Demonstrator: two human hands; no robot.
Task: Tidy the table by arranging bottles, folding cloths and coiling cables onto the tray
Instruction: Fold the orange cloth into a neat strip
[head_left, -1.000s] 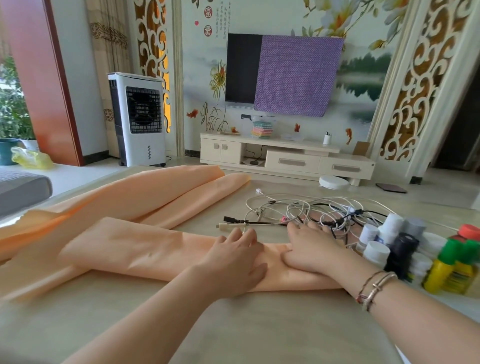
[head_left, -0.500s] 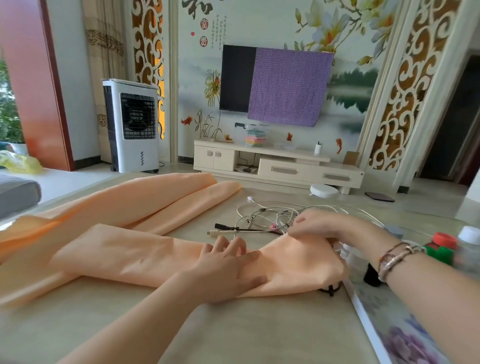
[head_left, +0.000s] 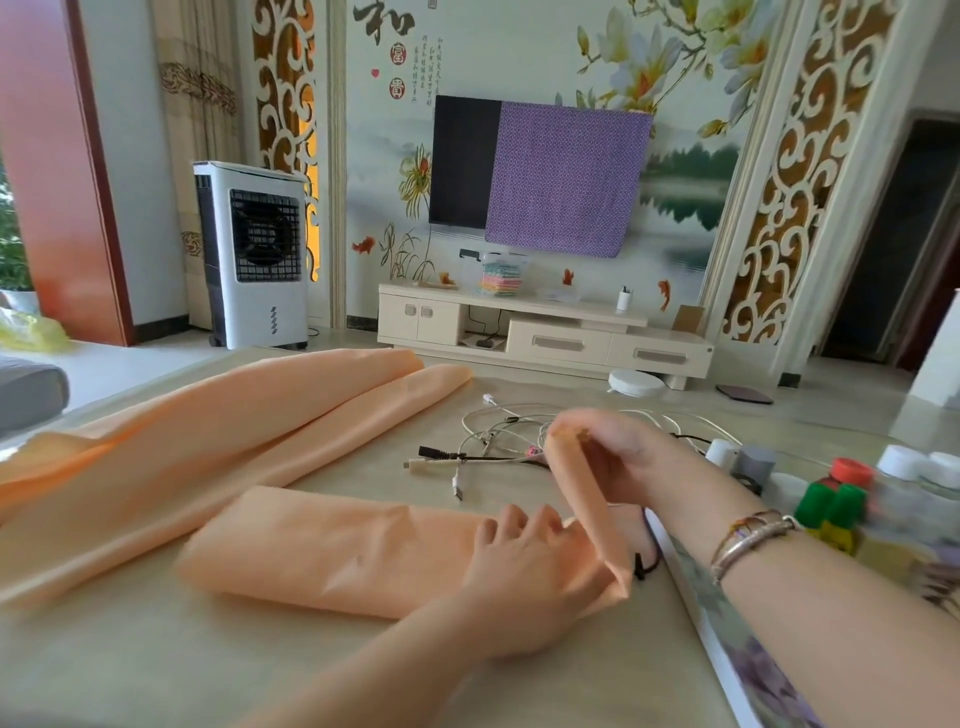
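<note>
While the table (head_left: 156, 670) carries everything, its biggest load is one long peach cloth (head_left: 322, 551), folded into a band. That band's long axis runs left to right along the near side, and a looser run of the same fabric stretches away toward the far left. At the band's right end the fabric turns up off the surface. The right hand (head_left: 618, 457) pinches that raised end shut between its fingers above the cables. The left hand (head_left: 535, 577) lies flat and spread on the band, just left of the raised fold, pressing it down.

Next in size, one tray (head_left: 737, 654) with a floral face lies at the right, its white edge running from near the fold toward the near right corner. On or by its far part stand the bottles (head_left: 831, 514): two with green caps, one with a red cap, and several white-capped ones too blurred to count.

One tangle of cables (head_left: 498, 441), white and black, lies loose behind the band, a black plug pointing left.
</note>
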